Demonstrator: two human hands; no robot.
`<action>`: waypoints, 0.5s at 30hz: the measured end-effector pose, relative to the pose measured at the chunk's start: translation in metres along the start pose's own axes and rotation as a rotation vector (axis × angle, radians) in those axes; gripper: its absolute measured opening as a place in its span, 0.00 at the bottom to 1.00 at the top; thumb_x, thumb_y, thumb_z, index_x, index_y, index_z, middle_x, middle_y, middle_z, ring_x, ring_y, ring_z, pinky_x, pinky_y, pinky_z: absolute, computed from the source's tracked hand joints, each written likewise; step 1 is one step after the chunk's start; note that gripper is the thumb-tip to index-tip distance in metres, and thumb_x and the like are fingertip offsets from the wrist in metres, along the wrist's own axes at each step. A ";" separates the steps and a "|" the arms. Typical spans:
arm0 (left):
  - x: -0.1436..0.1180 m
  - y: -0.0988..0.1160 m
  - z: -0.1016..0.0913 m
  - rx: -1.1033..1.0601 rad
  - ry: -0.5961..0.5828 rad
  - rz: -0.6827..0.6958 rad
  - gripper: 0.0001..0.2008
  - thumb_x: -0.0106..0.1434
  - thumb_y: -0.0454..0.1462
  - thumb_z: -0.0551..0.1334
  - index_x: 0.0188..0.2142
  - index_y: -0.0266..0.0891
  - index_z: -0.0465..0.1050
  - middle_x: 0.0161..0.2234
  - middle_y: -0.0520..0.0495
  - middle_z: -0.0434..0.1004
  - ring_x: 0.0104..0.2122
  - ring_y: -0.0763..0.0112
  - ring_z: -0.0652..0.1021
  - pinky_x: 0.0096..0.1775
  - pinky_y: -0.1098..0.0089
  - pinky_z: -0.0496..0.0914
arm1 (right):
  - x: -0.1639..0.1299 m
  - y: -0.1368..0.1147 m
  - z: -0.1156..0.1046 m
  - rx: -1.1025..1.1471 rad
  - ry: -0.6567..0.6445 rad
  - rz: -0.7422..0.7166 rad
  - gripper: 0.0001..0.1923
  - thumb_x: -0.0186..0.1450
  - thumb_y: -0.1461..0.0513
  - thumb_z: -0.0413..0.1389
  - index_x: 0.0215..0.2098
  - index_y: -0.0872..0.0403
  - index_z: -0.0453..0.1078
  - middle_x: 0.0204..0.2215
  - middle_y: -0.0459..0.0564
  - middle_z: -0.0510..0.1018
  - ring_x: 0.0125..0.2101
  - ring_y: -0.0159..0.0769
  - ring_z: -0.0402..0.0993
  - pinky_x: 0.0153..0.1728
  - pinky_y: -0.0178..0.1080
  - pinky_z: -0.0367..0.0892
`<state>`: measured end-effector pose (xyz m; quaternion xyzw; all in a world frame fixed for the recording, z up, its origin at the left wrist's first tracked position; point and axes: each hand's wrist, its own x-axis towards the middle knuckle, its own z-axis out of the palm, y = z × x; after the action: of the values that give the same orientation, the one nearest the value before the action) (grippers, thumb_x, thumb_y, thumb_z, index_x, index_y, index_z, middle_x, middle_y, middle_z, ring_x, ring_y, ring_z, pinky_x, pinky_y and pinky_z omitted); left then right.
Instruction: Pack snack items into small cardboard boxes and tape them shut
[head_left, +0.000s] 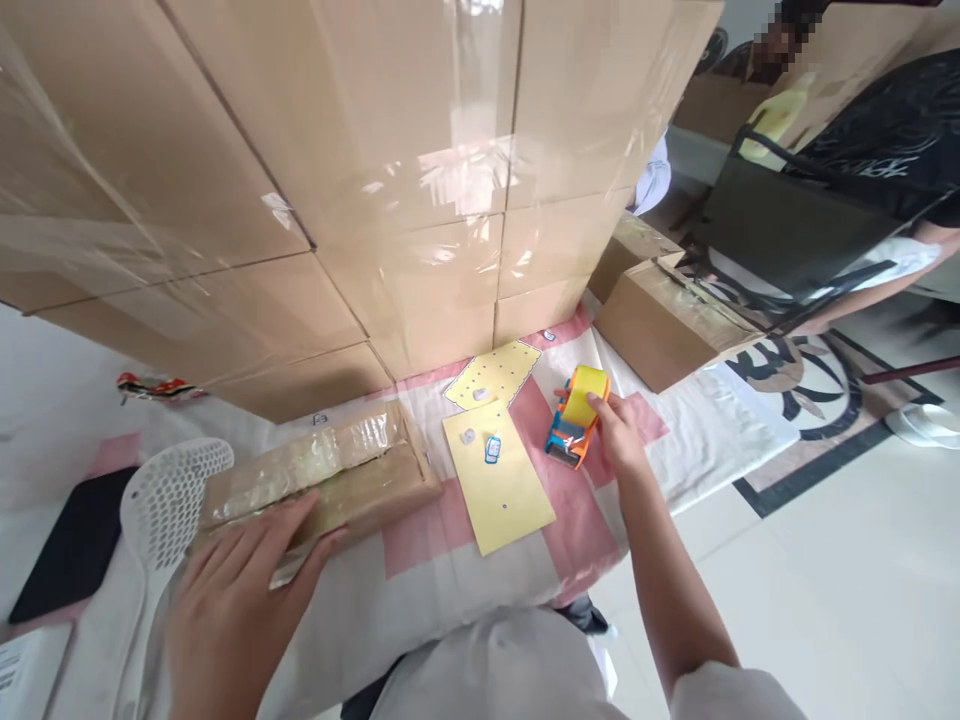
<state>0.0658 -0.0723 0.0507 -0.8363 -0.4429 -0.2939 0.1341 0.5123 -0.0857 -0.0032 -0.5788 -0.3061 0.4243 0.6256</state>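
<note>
- The box (375, 485) lies on the left part of the surface (712, 440), its long side running roughly along the near edge, and glossy tape (352, 437) already runs along its top.
- The left hand (240, 580) lies over the box's near left part, fingers spread and the grip wide, thumb toward the box's near edge.
- The right hand (619, 430) has its grip closed around the tape dispenser (574, 425), above the right part of the surface and well apart from the box; no strip is seen joining the two.
- The taping therefore looks at least partly done; whether another strip is left to lay cannot be told.
- A stack (420, 270) of boxes stands along the far edge, with tape shining on its faces; those look finished, as far as they show.
- The left hand hides the box's near left corner, so the tape's end there is out of sight; the underside does not show either.
- Glare and wrinkles make it hard to judge whether the top seam is fully covered.
- The stack's top is cut off by the frame, and its back is hidden.
- The marks on the yellow card (517, 500) are too small to read.
</note>
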 end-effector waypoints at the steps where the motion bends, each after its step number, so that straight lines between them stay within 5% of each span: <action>1: 0.002 0.006 -0.002 0.014 0.003 -0.020 0.28 0.64 0.44 0.68 0.63 0.45 0.70 0.42 0.45 0.84 0.38 0.56 0.81 0.50 0.57 0.70 | -0.006 -0.001 0.006 0.006 -0.011 -0.021 0.22 0.61 0.45 0.62 0.43 0.52 0.78 0.44 0.56 0.84 0.41 0.50 0.83 0.42 0.49 0.78; 6: 0.021 0.082 0.002 -0.210 0.278 0.062 0.31 0.56 0.36 0.74 0.59 0.40 0.73 0.33 0.47 0.80 0.31 0.65 0.77 0.41 0.65 0.71 | -0.050 -0.014 0.038 0.011 -0.038 -0.095 0.24 0.65 0.43 0.57 0.47 0.50 0.75 0.41 0.55 0.84 0.43 0.51 0.82 0.39 0.47 0.78; 9: 0.040 0.140 0.026 -0.657 -0.113 -0.117 0.24 0.63 0.39 0.68 0.58 0.39 0.71 0.34 0.47 0.75 0.33 0.67 0.77 0.37 0.68 0.72 | -0.079 -0.021 0.056 0.004 -0.082 -0.134 0.25 0.67 0.40 0.52 0.45 0.50 0.75 0.39 0.55 0.83 0.41 0.51 0.81 0.36 0.47 0.77; 12: 0.055 0.175 0.057 -0.934 -0.451 -0.247 0.11 0.65 0.42 0.66 0.44 0.41 0.79 0.36 0.46 0.74 0.37 0.65 0.77 0.40 0.67 0.73 | -0.097 -0.017 0.068 -0.034 -0.087 -0.197 0.29 0.68 0.38 0.48 0.43 0.51 0.75 0.37 0.55 0.81 0.38 0.47 0.79 0.35 0.45 0.75; 15: 0.060 0.189 0.079 -1.151 -0.600 -0.315 0.09 0.66 0.40 0.64 0.31 0.40 0.80 0.35 0.46 0.71 0.36 0.67 0.75 0.38 0.69 0.71 | -0.095 -0.009 0.069 -0.103 -0.010 -0.263 0.30 0.70 0.37 0.45 0.42 0.51 0.73 0.33 0.52 0.78 0.34 0.42 0.76 0.33 0.42 0.72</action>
<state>0.2761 -0.1027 0.0313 -0.7453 -0.3503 -0.2540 -0.5072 0.4107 -0.1381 0.0253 -0.5626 -0.4039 0.3254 0.6438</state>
